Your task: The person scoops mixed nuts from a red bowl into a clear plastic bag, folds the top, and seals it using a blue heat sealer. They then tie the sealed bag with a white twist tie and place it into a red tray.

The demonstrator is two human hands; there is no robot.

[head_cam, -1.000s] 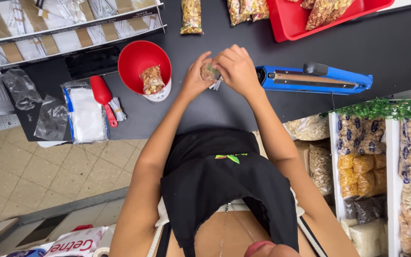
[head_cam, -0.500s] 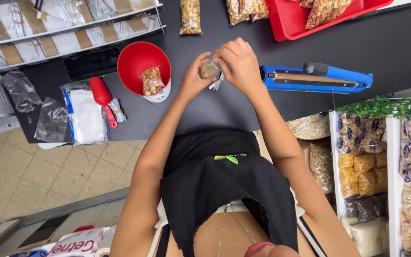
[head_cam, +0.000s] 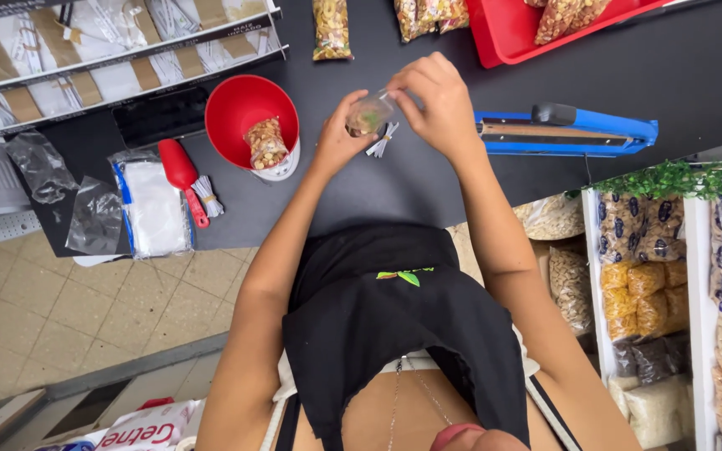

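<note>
Both hands pinch a small clear bag (head_cam: 368,117) of nuts above the black counter (head_cam: 428,184). The left hand (head_cam: 338,134) cups its near-left side; the right hand's (head_cam: 436,104) fingertips (head_cam: 400,90) grip its top. A blue sealer (head_cam: 566,134) lies just right.

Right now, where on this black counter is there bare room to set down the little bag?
Bare counter lies under the hands, between the red round bowl and the blue heat sealer, and beyond the sealer below the red plastic tray. Crowded: the left end, around the red scoop and clear bags.
</note>
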